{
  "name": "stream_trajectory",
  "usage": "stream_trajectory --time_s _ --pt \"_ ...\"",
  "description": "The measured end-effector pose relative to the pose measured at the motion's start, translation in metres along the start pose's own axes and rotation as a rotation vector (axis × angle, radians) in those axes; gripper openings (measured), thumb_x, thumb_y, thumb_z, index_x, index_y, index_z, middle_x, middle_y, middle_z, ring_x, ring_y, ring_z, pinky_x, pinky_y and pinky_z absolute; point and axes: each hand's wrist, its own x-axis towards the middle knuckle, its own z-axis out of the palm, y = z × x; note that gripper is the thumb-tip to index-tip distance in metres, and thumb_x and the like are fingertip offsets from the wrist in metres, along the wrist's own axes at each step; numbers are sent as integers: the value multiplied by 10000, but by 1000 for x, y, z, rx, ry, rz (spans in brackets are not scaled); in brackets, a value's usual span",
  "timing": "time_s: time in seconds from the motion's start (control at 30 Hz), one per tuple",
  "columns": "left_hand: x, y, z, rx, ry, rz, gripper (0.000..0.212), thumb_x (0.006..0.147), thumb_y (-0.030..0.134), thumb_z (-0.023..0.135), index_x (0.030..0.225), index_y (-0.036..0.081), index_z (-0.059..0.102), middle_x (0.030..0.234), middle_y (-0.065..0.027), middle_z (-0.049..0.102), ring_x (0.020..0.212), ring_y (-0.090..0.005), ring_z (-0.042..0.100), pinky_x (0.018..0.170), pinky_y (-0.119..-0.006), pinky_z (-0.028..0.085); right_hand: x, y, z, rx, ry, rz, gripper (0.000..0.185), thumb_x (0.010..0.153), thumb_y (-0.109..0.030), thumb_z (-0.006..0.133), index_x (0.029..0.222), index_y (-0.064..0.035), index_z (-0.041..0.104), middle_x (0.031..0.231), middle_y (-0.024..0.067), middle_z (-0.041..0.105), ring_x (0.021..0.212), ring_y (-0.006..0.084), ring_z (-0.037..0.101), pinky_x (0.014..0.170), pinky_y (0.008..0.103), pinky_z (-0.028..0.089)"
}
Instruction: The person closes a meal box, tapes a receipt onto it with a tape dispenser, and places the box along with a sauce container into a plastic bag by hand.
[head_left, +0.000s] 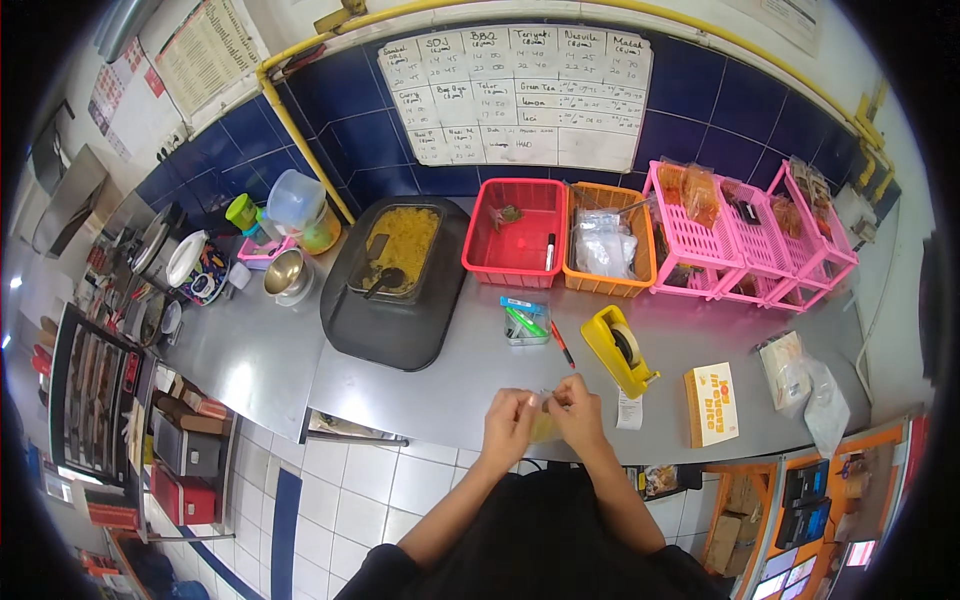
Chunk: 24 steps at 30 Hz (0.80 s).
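My left hand (511, 427) and my right hand (576, 417) meet over the front edge of the steel counter. Between them they pinch the top of a small clear plastic bag (545, 429), which has something yellowish in it; my fingers partly cover it. Just beyond my hands lie a red pen (562, 345) and a clear box of pens (527, 324). To the right of my right hand stands a yellow tape dispenser (619, 356), with a printed paper slip (629, 411) by its front end.
A rice cooker or food warmer with yellow food (401, 240) stands left of a red basket (517, 259) and an orange basket (611, 283) of plastic bags. Pink racks (701, 240), a printed carton (712, 405) and a bagged pack (784, 367) are at right. A metal bowl (286, 274) is at left.
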Motion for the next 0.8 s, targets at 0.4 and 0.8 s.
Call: stream_trajectory --time_s 0.4,0.8 --pt "-9 2 -31 254 -248 148 141 854 60 694 994 65 674 1089 -133 583 790 -284 642 685 -380 544 3 -4 -7 673 -147 355 183 849 8 702 992 -36 597 893 66 690 829 131 646 787 270 499" --pt "-20 -49 -53 -209 -388 -347 136 967 203 593 970 78 647 1023 -65 594 748 -202 581 608 -312 460 3 5 -9 941 24 669 279 880 -21 673 1058 -146 498 785 -15 549 593 84 459 549 275 394"
